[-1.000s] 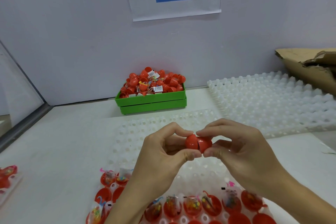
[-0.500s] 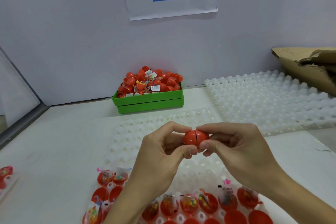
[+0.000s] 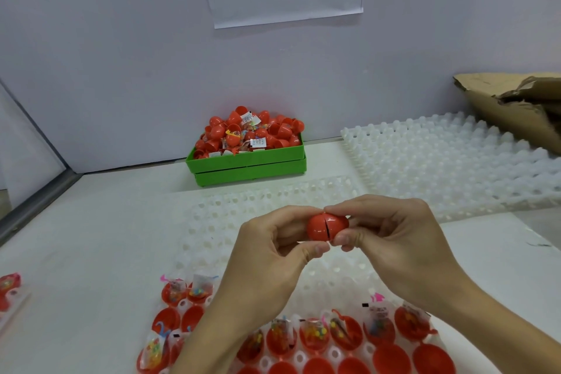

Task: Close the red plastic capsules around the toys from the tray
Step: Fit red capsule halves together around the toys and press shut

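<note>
A red plastic capsule [image 3: 326, 226] is held above the white dimpled tray [image 3: 236, 222], its two halves pushed together with a thin dark seam still showing. My left hand [image 3: 273, 255] pinches its left half between thumb and forefinger. My right hand [image 3: 391, 240] pinches the right half the same way. Near the front edge the tray holds several open red capsule halves [image 3: 312, 335], many with small bagged toys in them.
A green bin [image 3: 247, 162] heaped with red capsules stands against the back wall. A second white dimpled tray [image 3: 449, 161] lies at the right, with torn cardboard [image 3: 516, 106] behind it. Another tray edge with red capsules [image 3: 7, 288] shows at the far left.
The two capsule halves have been pressed closer together, from an offset overlap to a nearly closed ball with a thin seam. Both hands stayed in about the same spot.
</note>
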The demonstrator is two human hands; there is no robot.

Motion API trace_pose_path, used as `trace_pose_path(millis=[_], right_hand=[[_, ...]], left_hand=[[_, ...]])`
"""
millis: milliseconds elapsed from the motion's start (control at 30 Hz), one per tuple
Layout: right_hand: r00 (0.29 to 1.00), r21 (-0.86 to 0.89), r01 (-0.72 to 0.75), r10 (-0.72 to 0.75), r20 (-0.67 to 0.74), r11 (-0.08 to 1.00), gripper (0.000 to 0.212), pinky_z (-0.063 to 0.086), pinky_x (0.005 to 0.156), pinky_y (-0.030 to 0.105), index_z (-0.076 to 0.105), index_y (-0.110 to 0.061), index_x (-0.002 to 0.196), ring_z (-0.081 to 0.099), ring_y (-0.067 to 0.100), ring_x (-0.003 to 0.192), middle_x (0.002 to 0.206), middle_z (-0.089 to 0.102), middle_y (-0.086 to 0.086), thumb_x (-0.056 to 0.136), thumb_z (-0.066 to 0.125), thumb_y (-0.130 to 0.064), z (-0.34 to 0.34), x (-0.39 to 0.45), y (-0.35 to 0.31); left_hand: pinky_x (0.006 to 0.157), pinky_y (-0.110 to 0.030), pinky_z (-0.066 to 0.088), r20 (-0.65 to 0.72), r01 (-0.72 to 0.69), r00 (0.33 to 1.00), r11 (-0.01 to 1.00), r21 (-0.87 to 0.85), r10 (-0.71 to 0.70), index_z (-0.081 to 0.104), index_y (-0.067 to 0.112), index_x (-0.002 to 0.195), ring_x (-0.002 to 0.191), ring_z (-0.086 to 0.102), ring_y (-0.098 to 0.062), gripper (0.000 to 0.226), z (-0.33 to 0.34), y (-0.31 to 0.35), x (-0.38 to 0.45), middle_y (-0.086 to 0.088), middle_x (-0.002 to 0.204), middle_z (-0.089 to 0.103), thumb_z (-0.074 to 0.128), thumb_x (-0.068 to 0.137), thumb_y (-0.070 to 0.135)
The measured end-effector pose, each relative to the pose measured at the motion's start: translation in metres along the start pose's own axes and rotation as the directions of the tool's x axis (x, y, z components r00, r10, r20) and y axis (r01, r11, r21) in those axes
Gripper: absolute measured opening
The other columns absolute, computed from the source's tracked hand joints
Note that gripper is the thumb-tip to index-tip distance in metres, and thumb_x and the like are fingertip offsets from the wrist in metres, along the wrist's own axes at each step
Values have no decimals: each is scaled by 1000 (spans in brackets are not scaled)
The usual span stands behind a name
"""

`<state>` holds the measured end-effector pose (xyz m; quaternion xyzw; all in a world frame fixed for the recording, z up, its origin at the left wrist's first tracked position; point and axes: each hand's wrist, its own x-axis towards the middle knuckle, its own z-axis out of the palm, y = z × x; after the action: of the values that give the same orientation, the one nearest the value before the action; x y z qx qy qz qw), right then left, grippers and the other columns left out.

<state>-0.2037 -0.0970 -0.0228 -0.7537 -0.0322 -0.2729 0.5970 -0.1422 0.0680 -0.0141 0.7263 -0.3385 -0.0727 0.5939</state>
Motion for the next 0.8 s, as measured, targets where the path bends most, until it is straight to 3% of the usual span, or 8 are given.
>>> trace_pose_path(millis=[233,367,467,533,600,667,733,800], right_hand=[[1000,36,-17,17,-15,999,43,60,65,30,77,-26,88,73,23,64,71,73,8,69,80,13,4,-3,-1],[998,48,-57,58,-21,997,41,60,66,28,78,-24,86,73,22,63,69,73,7,70,78,14,5,-3,1],[998,62,-56,57,-4,996,41,57,64,23,78,-23,86,72,20,61,69,73,8,70,77,15,5,-2,-1],[999,63,-48,47,11,997,41,56,63,21,78,-22,86,71,19,61,71,73,7,70,76,16,5,-2,-2],[998,55,-54,53,20,997,41,55,63,20,78,-22,85,71,18,61,71,74,5,71,75,16,5,-2,-1],[998,45,-68,68,10,997,41,55,63,19,77,-24,85,71,18,61,71,75,3,73,75,15,5,-1,0],[997,46,-82,83,0,996,42,55,62,19,76,-26,85,72,18,62,73,76,2,74,75,14,5,0,0],[996,58,-87,88,-7,994,41,55,62,19,76,-26,83,72,19,62,73,76,2,73,75,14,5,-1,-1]], left_hand=[[72,-17,56,-73,-44,996,998,51,48,77,44,88,77,74,-11,56,2,1,1,10,82,77,70,78,-11],[76,-11,52,-78,-70,993,981,181,86,75,44,95,84,71,0,52,2,1,1,20,85,75,72,78,-6],[75,-15,55,-82,-110,987,960,259,135,66,48,103,82,70,-1,48,2,0,1,23,87,74,67,76,8],[75,-20,56,-69,-110,989,955,276,134,69,44,103,81,70,-3,47,2,-3,1,19,85,75,66,78,5],[74,-20,56,-47,-85,994,958,272,102,73,35,108,80,70,-3,47,1,-5,0,15,84,76,68,80,-3],[74,-18,54,-12,-75,997,972,224,80,73,28,114,80,69,-5,41,1,-5,0,11,85,75,70,83,1],[74,-18,54,2,-75,997,987,140,75,70,31,115,80,69,-8,35,1,-1,0,4,87,74,67,87,10],[71,-17,55,-40,-60,997,996,73,63,68,36,108,75,71,-9,36,3,1,0,3,88,75,65,90,4]])
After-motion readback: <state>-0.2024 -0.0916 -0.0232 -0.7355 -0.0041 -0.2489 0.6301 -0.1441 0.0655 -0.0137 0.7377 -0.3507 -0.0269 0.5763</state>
